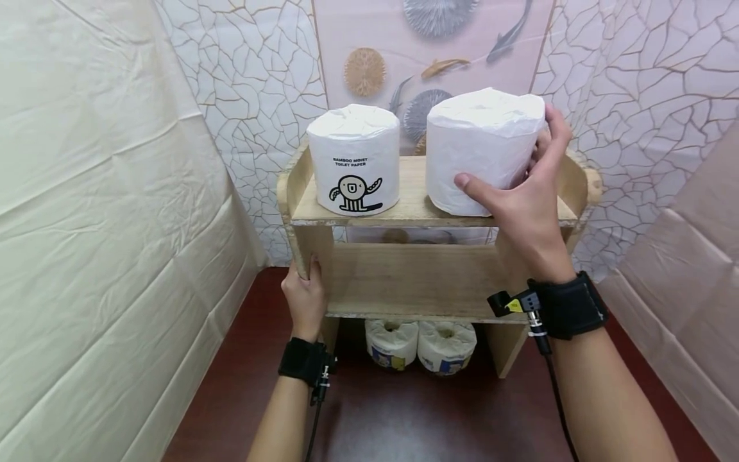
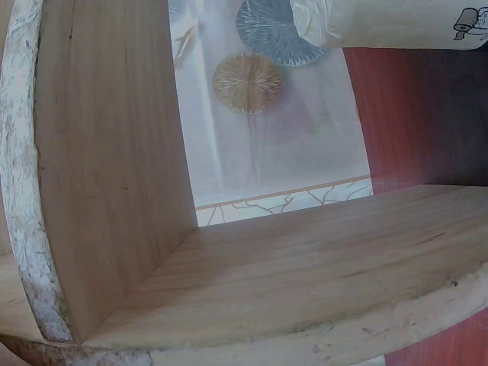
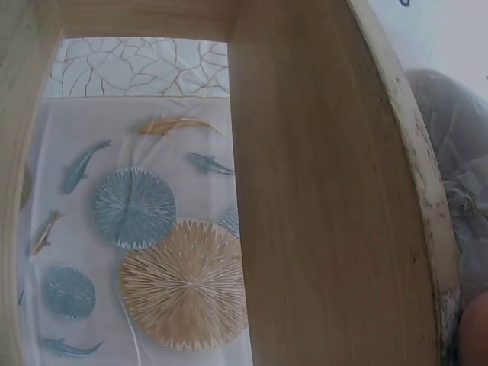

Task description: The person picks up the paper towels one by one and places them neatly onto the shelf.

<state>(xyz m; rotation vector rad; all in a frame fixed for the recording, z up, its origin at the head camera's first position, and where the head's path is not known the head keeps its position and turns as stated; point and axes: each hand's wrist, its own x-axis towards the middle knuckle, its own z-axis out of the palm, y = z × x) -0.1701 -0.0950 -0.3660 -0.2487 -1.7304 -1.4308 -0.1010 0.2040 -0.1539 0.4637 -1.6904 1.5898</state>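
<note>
My right hand (image 1: 528, 208) grips a white paper-wrapped toilet roll (image 1: 479, 154) at the right of the wooden shelf's top board (image 1: 412, 186). The thumb lies on the front of the roll and the fingers go round its right side, partly hidden. Whether its base fully touches the board I cannot tell. Left of it stands a second toilet roll (image 1: 381, 154) with a printed cartoon figure. Lower down, my left hand (image 1: 305, 298) holds the shelf's left side panel (image 1: 314, 247). In the right wrist view, wrinkled wrapping (image 3: 457, 145) shows beyond the board's edge.
Two more toilet rolls (image 1: 391, 346) stand side by side under the lower board (image 1: 416, 276), on the dark red surface (image 1: 398, 423). Cream fabric (image 1: 115, 212) hangs at the left, and patterned sheeting with fish (image 1: 444, 67) is behind the shelf.
</note>
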